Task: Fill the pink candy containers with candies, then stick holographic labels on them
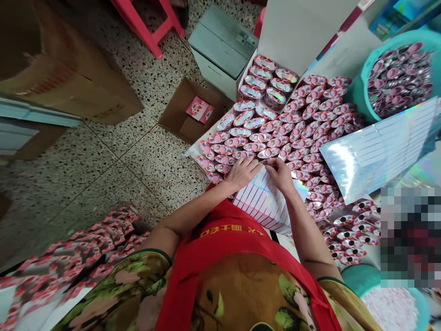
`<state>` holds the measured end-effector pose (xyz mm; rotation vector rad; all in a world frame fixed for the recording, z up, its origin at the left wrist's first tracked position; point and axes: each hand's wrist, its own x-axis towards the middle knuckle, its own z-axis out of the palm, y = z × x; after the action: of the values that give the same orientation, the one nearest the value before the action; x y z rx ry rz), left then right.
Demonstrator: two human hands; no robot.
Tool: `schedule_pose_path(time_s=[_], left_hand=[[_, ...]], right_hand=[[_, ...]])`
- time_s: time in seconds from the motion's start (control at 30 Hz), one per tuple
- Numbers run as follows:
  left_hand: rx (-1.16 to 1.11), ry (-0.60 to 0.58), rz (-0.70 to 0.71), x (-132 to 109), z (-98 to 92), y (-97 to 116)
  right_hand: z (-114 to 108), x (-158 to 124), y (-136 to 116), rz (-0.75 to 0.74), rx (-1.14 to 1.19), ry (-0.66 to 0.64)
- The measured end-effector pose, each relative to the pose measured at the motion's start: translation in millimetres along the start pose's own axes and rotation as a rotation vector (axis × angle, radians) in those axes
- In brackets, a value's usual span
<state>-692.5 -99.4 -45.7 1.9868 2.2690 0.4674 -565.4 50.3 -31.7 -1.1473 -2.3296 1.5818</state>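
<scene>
My left hand (244, 173) lies with its fingers stretched out over the top left corner of a shiny sticker sheet (267, 186). Close beside it, my right hand (279, 174) pinches thumb and fingers together at the sheet's upper edge. What sits in that pinch is too small to make out. The sheet rests at the table's near edge, against my red apron (237, 230). Just beyond both hands stand tightly packed oval-topped packs (268, 153) with red-and-white print, many with pink round pieces on top.
A teal basin (367, 87) of pink-and-silver pieces stands at right, near another sticker sheet (365, 156). Lower right is a teal tub (358, 278) of small pale pieces. Cardboard boxes (113, 92), a grey-lidded bin (223, 39) and a red stool (155, 32) occupy the floor.
</scene>
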Motion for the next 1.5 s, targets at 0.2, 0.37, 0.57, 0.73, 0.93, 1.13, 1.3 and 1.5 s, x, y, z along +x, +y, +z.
schedule_pose_path(time_s=[0.2, 0.37, 0.57, 0.73, 0.93, 1.13, 1.3, 1.5], left_hand=[[-0.086, 0.086, -0.046, 2, 9.4, -7], [-0.095, 0.006, 0.013, 7, 7.0, -9], [-0.16, 0.061, -0.045, 3, 6.1, -9], [-0.187, -0.028, 0.002, 13, 4.4, -10], [-0.213, 0.044, -0.009, 3, 6.1, -8], [-0.26, 0.013, -0.017, 17, 15.2, -18], [-0.237, -0.067, 0.033, 36, 9.9, -23], [-0.246, -0.065, 0.13, 40, 12.1, -34]], right_hand=[[-1, 0, 2, -0.007, 0.011, -0.025], [-2, 1, 4, -0.003, 0.051, -0.005], [-2, 0, 4, 0.009, 0.083, -0.03], [-2, -2, -1, -0.011, 0.062, -0.032], [-3, -3, 3, -0.005, 0.108, -0.006], [-4, -4, 2, -0.013, 0.096, -0.042], [-3, -2, 4, -0.04, 0.056, -0.043], [-4, -1, 6, -0.019, 0.044, -0.062]])
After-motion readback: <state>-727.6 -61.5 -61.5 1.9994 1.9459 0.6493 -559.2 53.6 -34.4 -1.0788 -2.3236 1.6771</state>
